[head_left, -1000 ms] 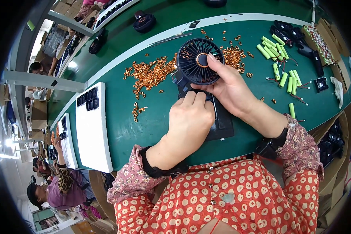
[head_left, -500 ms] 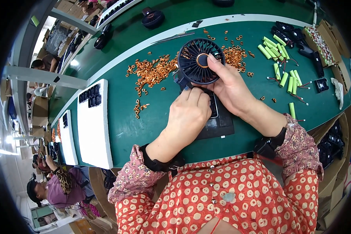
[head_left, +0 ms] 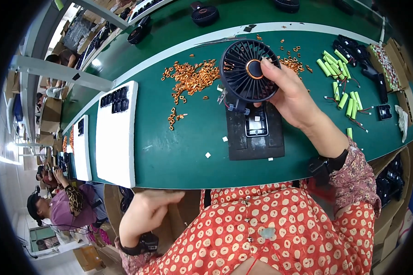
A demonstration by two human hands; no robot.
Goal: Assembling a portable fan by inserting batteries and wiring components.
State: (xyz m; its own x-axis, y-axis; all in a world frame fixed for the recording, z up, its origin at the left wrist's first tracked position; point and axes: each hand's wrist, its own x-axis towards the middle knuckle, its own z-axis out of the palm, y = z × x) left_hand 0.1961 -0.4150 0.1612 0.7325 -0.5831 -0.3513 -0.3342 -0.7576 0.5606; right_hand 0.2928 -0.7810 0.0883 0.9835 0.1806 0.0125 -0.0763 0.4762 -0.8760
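Note:
My right hand (head_left: 291,94) grips a black handheld fan (head_left: 236,68) by its round caged head, thumb lying on the front near the orange-ringed hub. Below the head hangs a dark hinge part with what looks like a small circuit piece (head_left: 221,95). Under the fan, a black mat (head_left: 243,149) bears an open black casing half (head_left: 257,126) with a small white square inside. My left hand (head_left: 149,213) is off the table, low at the front left. Its index finger stretches out while the others curl loosely, and I see nothing in it.
Orange metal rings (head_left: 192,75) lie scattered behind the mat. Green battery cells (head_left: 332,64) with wires lie at the right. White foam boards (head_left: 117,137) stand at the left, one bearing black parts (head_left: 119,98). More fans (head_left: 204,16) are beyond the white rail. A person (head_left: 66,206) sits at far left.
My left hand has left the fan's joint and dropped to the front left, below the table edge. My right hand still holds the fan, now clear of the casing on the mat.

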